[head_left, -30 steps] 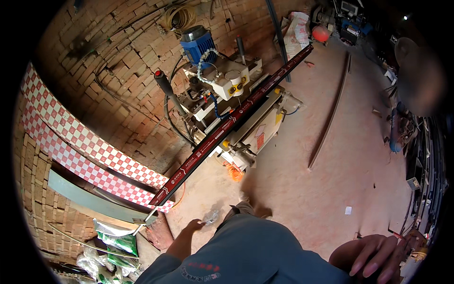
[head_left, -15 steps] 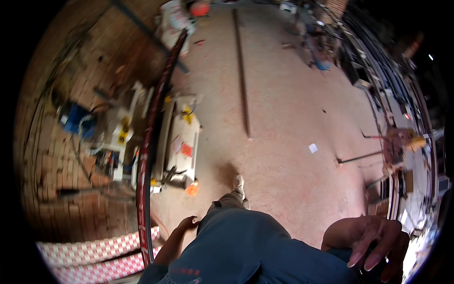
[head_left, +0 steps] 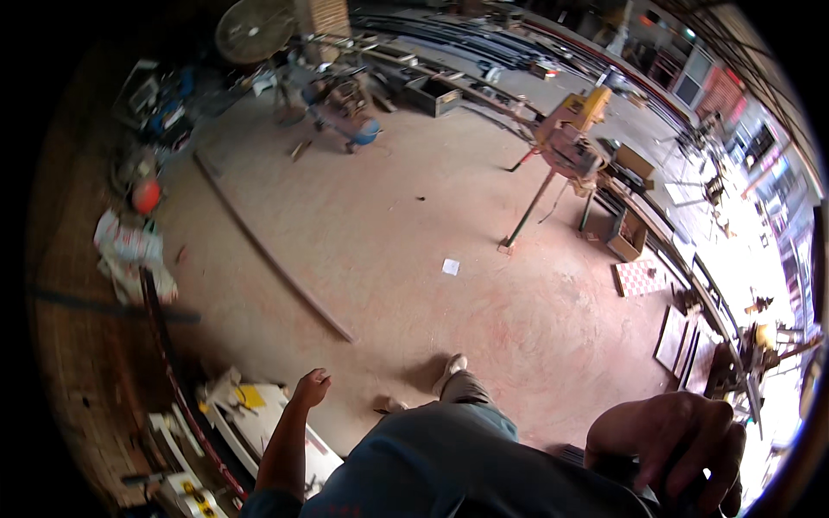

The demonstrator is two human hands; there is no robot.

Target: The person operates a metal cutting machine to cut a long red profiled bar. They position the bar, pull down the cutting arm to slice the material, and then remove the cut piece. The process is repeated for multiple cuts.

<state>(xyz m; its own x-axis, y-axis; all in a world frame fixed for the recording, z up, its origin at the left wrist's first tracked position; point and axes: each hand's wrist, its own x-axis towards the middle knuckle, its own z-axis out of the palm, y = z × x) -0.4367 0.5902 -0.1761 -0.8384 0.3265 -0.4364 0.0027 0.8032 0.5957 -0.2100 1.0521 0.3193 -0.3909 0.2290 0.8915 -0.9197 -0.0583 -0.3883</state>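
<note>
Hanging loosely at my side, my left hand [head_left: 313, 388] has its fingers curled, and no object shows in them. It is held in the air beside the white-topped bench [head_left: 272, 423]. My right hand [head_left: 669, 445] is raised close at the lower right with bent fingers. Dark shadow fills the space under those fingers, so whatever they hold, if anything, is hidden. Ahead of my feet a long metal bar [head_left: 272, 250] lies on the concrete floor.
A yellow-topped machine on legs [head_left: 570, 138] stands ahead right, near a cardboard box [head_left: 628, 236]. A long dark red bar [head_left: 192, 406] crosses the bench at left. White sacks [head_left: 134, 246], a large fan [head_left: 256, 33] and stacked metal lengths [head_left: 449, 39] line the far side.
My view has swung right, so the bench and bar shift left and the machine comes nearer the middle. My left hand has swung forward; my right fingers look more curled.
</note>
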